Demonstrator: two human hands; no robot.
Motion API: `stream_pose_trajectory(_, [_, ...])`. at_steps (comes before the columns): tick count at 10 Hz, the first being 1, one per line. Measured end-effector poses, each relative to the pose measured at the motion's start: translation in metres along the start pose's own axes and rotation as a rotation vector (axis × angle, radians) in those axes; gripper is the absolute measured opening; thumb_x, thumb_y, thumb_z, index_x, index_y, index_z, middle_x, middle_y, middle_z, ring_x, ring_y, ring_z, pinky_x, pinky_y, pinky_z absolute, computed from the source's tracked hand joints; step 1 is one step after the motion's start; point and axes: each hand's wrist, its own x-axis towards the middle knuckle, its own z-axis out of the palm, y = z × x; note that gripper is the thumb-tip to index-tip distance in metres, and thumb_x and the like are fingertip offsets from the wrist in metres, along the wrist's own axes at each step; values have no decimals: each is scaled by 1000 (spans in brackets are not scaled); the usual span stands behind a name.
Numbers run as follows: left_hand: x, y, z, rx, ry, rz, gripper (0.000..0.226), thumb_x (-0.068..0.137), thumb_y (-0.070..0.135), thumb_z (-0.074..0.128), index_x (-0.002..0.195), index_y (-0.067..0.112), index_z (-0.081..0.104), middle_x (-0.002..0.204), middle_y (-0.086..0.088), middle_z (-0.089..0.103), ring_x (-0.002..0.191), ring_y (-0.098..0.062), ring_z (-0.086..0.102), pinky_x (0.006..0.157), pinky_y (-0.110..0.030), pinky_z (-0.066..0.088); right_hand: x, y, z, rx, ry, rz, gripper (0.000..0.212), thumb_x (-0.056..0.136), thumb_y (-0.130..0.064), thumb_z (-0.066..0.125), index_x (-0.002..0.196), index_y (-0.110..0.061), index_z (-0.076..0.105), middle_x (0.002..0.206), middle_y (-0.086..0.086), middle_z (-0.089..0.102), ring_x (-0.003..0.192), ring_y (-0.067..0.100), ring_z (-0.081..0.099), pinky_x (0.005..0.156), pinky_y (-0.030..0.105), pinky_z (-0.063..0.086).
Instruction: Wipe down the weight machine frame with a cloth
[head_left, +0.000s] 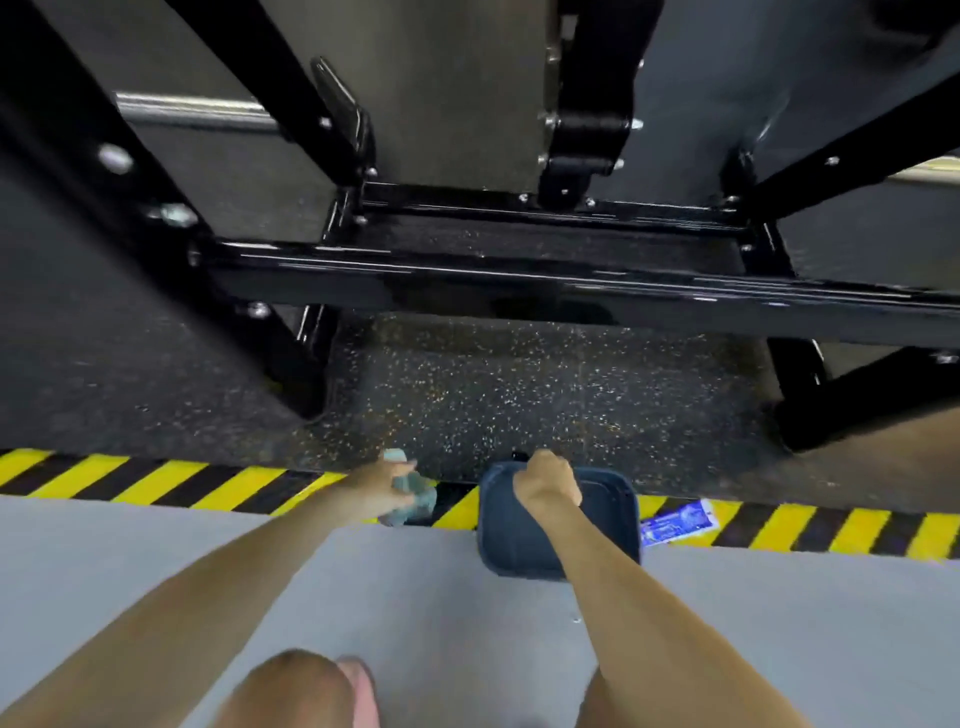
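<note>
Cloth (415, 493), pale blue-green and crumpled, sits bunched in the left hand (379, 486), whose fingers curl round it; the wad pokes out at both the far and the near end of the fist, so its long axis runs roughly away from the person. It hangs over the yellow-and-black hazard stripe (156, 483) at the near edge of the speckled floor (519, 395), touching no part of the machine. Just beside it, the right hand (545, 480) is clenched in a fist over the mouth of a dark blue bucket (519, 551), gripping it by a handle almost wholly hidden under the knuckles. Beyond the bucket's right edge a blue-and-white packet (678, 522) lies flat on the stripe, lengthwise along it; its printing is too blurred to read. Farther out, well apart from the cloth, the glossy black weight machine frame (519, 280) stands on the speckled floor, its long bottom beam running left to right. No brand or label shows on it.
</note>
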Motion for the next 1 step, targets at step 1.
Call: stream_pose_trajectory(1, [-57, 16, -16, 18, 70, -131, 47, 97, 21, 47, 140, 0, 43, 146, -9, 42, 134, -27, 42, 100, -25, 35, -53, -13, -33, -42, -3, 18, 32, 95, -8, 43, 125, -2, 51, 127, 17, 55, 117, 33, 53, 87, 41, 48])
